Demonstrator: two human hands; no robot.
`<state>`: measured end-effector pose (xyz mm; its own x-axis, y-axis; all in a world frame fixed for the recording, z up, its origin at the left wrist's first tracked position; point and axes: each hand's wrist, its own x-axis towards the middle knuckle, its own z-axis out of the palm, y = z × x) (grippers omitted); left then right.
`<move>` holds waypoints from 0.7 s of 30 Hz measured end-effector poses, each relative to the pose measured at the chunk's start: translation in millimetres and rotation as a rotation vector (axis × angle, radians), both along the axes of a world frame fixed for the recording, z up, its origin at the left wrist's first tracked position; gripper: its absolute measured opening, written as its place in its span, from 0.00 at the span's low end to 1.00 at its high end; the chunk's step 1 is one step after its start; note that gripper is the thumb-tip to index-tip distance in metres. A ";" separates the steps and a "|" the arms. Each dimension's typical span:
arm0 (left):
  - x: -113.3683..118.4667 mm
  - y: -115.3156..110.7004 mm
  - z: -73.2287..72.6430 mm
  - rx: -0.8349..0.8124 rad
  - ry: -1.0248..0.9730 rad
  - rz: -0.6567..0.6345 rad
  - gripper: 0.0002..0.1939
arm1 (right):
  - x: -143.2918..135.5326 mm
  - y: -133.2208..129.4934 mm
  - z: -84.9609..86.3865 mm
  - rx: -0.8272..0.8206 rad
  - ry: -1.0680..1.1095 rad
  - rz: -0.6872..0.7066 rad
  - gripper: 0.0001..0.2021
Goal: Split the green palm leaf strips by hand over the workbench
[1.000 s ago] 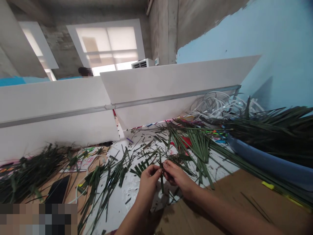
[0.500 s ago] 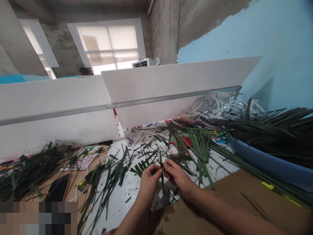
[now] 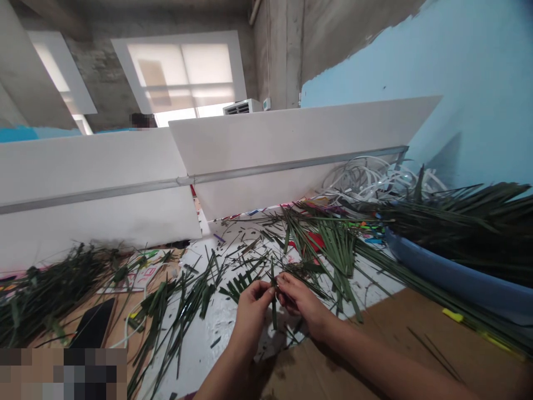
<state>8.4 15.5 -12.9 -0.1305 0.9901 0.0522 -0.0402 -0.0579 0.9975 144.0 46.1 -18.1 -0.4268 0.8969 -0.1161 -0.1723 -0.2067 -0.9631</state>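
Observation:
Close together over the table's middle, both of my hands pinch one narrow green leaf strip (image 3: 273,314). My left hand (image 3: 255,308) has thumb and forefinger closed on it from the left. From the right, the bent fingers of my right hand (image 3: 300,300) meet the strip at the same spot. One end of the leaf points up past the fingertips and the other hangs below them. Short cut leaf pieces (image 3: 237,286) lie just left of my left hand. Beyond my right hand is a fan of long green leaves (image 3: 339,250).
A blue basin (image 3: 453,272) heaped with dark leaves stands at the right, by coiled white strips (image 3: 375,178). Cardboard (image 3: 375,339) covers the near right. More leaves (image 3: 62,283) and a black phone (image 3: 94,324) lie left. White panels (image 3: 266,194) close off the back.
The view has shifted slightly. Both hands keep nearly the same place and grip, with the leaf strip a little more upright between them.

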 end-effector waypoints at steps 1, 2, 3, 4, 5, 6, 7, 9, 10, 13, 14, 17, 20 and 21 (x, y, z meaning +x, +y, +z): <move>-0.2 0.3 -0.1 -0.003 -0.006 0.004 0.11 | 0.2 0.8 0.3 0.003 -0.003 0.002 0.21; -0.6 0.7 -0.3 -0.005 -0.010 0.012 0.11 | 0.3 1.6 0.6 0.007 -0.004 0.002 0.21; -1.0 1.1 -0.6 -0.007 -0.012 0.023 0.11 | 0.5 2.5 1.0 0.009 -0.003 0.001 0.21; -1.3 1.4 -0.9 -0.008 -0.009 0.034 0.11 | 0.7 3.4 1.4 0.011 0.002 -0.002 0.20; -1.7 1.7 -1.3 -0.010 0.000 0.040 0.11 | 0.9 4.2 1.8 0.013 0.010 -0.005 0.20; -1.8 1.9 -1.8 -0.012 0.014 0.038 0.10 | 1.1 4.9 2.0 0.016 0.019 -0.006 0.20; -1.9 2.0 -2.3 -0.012 0.032 0.030 0.10 | 1.3 5.5 2.1 0.019 0.025 -0.004 0.20; -1.8 2.3 -3.4 -0.012 0.073 0.009 0.10 | 1.7 6.5 1.5 0.023 0.029 0.002 0.20; -1.8 2.6 -4.0 -0.012 0.090 0.004 0.10 | 1.8 6.9 0.8 0.024 0.028 0.004 0.20; -2.3 4.3 -5.7 -0.019 0.114 0.001 0.09 | 1.8 8.0 -1.7 0.026 0.036 0.001 0.21; -2.7 4.9 -6.0 -0.020 0.113 0.000 0.09 | 1.6 8.2 -2.4 0.032 0.044 0.000 0.21; -4.3 5.7 -5.8 -0.018 0.099 -0.001 0.10 | 0.4 8.4 -3.7 0.059 0.067 -0.005 0.21; -4.6 3.4 -3.5 -0.022 0.088 0.009 0.10 | -1.4 8.5 -3.5 0.079 0.075 -0.018 0.22; -4.3 2.2 -2.5 -0.026 0.085 0.008 0.10 | -1.9 8.6 -3.3 0.082 0.074 -0.025 0.22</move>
